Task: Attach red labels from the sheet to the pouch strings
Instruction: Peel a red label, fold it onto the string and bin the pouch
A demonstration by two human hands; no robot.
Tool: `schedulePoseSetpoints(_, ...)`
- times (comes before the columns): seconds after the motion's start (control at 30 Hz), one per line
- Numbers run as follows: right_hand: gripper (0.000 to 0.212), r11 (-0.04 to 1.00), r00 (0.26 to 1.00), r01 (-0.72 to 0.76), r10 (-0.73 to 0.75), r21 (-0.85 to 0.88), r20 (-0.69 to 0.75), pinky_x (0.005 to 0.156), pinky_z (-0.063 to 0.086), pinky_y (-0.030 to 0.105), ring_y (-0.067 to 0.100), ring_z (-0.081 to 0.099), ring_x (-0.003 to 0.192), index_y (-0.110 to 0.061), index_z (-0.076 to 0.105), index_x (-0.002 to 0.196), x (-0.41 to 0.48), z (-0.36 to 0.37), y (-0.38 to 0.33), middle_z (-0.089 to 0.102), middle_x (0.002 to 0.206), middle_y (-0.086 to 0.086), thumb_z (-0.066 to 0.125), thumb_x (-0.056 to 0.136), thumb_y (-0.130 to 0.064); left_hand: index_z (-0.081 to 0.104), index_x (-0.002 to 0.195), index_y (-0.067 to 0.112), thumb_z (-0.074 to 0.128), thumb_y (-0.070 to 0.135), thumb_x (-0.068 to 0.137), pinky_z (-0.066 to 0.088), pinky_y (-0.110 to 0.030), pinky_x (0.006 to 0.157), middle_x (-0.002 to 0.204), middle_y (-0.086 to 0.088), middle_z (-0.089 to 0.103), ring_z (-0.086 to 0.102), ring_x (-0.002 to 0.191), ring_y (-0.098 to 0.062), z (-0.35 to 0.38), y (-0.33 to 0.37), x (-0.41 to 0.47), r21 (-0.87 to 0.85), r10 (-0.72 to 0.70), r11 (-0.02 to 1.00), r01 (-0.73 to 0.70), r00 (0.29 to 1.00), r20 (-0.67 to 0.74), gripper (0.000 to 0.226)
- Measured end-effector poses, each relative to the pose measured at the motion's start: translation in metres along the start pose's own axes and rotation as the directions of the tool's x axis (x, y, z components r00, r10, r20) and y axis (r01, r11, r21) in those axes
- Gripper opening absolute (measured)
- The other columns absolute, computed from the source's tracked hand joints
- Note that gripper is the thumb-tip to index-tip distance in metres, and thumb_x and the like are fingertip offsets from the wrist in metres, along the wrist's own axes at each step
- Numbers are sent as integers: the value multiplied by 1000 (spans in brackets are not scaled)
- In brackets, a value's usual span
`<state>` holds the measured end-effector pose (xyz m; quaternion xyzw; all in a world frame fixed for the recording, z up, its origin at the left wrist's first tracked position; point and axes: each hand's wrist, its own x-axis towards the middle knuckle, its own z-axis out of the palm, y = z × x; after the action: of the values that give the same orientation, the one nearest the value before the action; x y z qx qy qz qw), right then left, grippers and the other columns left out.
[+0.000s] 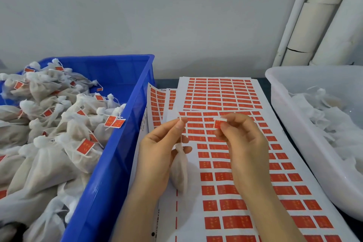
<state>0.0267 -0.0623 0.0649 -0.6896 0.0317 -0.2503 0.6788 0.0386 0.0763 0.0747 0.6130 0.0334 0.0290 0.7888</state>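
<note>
String [181, 139] sat pinched in my left grip [157, 153], pouch [179, 171] dangling; my right grip [243, 143] pinched a red label [218, 124], which might stick crooked if the string swung.

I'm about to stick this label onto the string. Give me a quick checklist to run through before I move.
1. String secured: the left hand pinches the string, with the pouch hanging below it. Ok.
2. Label picked: the right hand pinches one red label, lifted off the sheet. Ok.
3. Label at the string: the two are apart, with a gap between the hands. Not ok.
4. Sticky side facing the string: cannot tell.
5. Label flat: its top edge looks curled over. Cannot tell.
6. Drop-off ready: the blue bin on the left holds labelled pouches. Ok.
</note>
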Motion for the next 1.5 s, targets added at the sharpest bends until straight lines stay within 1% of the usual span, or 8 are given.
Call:
schedulePoseSetpoints(0.07, 19, 1000, 999, 11, -11, -4, 34, 65, 50, 8, -3, 64, 84, -49, 63, 83, -2, 1, -3, 67, 84, -26, 60, 86, -30, 78, 77, 33, 64, 34, 68, 55, -21, 56, 85, 6, 75, 72, 73, -9, 1, 0, -1, -44, -31, 999, 32, 999, 38, 17)
schedulePoseSetpoints(0.13, 15, 1000, 998, 15, -14, -6, 62, 66, 48, 5, -7, 62, 86, -53, 62, 83, -3, 2, -7, 66, 85, -30, 56, 83, -40, 78, 85, 24, 65, 31, 69, 55, -22, 57, 90, 0, 75, 73, 79, -15, 3, -1, -3, -80, -58, 995, 63, 996, 65, 22)
schedulePoseSetpoints(0.27, 15, 999, 992, 41, -41, -1, 123, 59, 46, 3, -9, 63, 84, -47, 65, 85, -6, 3, -11, 65, 88, -33, 54, 74, -50, 73, 100, 16, 66, 28, 70, 55, -23, 58, 96, -3, 74, 73, 82, -18, 5, -1, -4, -80, -54, 995, 59, 996, 70, 33)
schedulePoseSetpoints(0.53, 22, 998, 986, 67, -70, 19, 154, 58, 43, 0, -14, 59, 85, -39, 61, 89, -10, 7, -12, 62, 85, -36, 61, 69, -47, 77, 86, 22, 65, 31, 75, 53, -20, 57, 88, 0, 74, 71, 71, -12, 8, -3, -6, -10, -19, 1000, 20, 998, 60, 18)
schedulePoseSetpoints(0.6, 23, 996, 984, 75, -80, 38, 157, 58, 43, 0, -16, 59, 85, -38, 60, 91, -11, 9, -12, 62, 86, -37, 62, 69, -44, 77, 87, 21, 66, 29, 77, 53, -20, 57, 88, -1, 74, 70, 70, -12, 9, -4, -7, 7, -20, 1000, 19, 997, 68, 16)
schedulePoseSetpoints(0.77, 25, 994, 984, 90, -98, 58, 148, 60, 45, 2, -14, 60, 86, -37, 59, 96, -11, 9, -11, 62, 87, -36, 64, 71, -39, 78, 85, 23, 69, 36, 62, 53, -20, 57, 88, -1, 74, 69, 69, -12, 12, -5, -11, 10, -25, 1000, 25, 996, 81, 28)
schedulePoseSetpoints(1.1, 24, 996, 987, 80, -85, 45, 136, 60, 45, 2, -14, 60, 86, -38, 59, 94, -10, 8, -10, 63, 88, -35, 64, 71, -40, 78, 86, 22, 68, 31, 66, 52, -20, 57, 87, -3, 74, 68, 66, -13, 12, -3, -12, 3, -4, 1000, 3, 992, 124, 24)
schedulePoseSetpoints(1.5, 26, 997, 990, 75, -74, 0, 124, 61, 46, 3, -12, 60, 87, -38, 59, 95, -9, 8, -8, 62, 91, -33, 64, 70, -41, 77, 87, 29, 64, 29, 76, 53, -20, 58, 85, 1, 74, 69, 69, -14, 11, -3, -12, 65, 29, 997, -39, 988, 151, 17)
